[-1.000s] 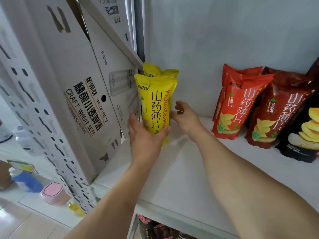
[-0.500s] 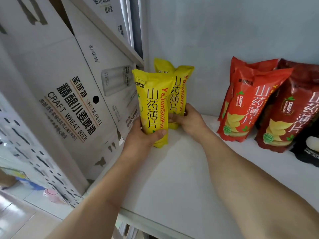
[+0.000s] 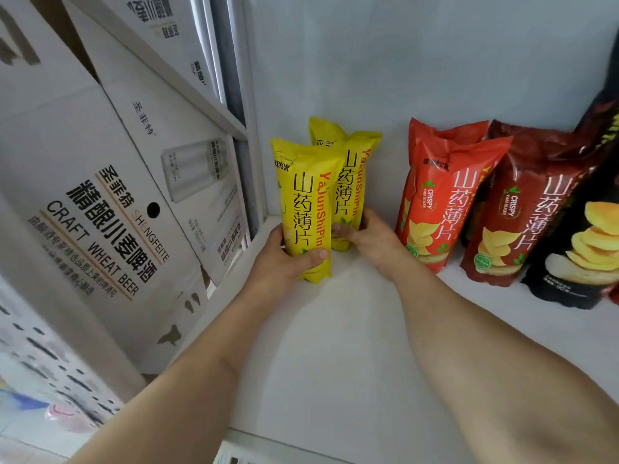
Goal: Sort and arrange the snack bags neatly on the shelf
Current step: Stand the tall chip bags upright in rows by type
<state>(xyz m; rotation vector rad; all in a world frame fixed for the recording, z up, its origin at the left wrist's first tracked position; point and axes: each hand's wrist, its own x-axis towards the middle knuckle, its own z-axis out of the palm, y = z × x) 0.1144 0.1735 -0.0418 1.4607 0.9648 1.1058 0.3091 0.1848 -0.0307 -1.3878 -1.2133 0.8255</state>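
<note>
Fingers of my left hand wrap the front yellow yam-chip bag | right hand grasps the rear yellow bag at its 2 o'clock | both upright on the white shelf | red bags at 3 o'clock

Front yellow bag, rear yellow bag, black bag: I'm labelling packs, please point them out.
front yellow bag (image 3: pixel 303 209), head view, printed front.
rear yellow bag (image 3: pixel 353 185), head view, printed front.
black bag (image 3: pixel 582 256), head view, chip picture.

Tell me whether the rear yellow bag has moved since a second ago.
Yes. The rear yellow bag has shifted right from behind the front yellow bag, toward the red bags.
</note>
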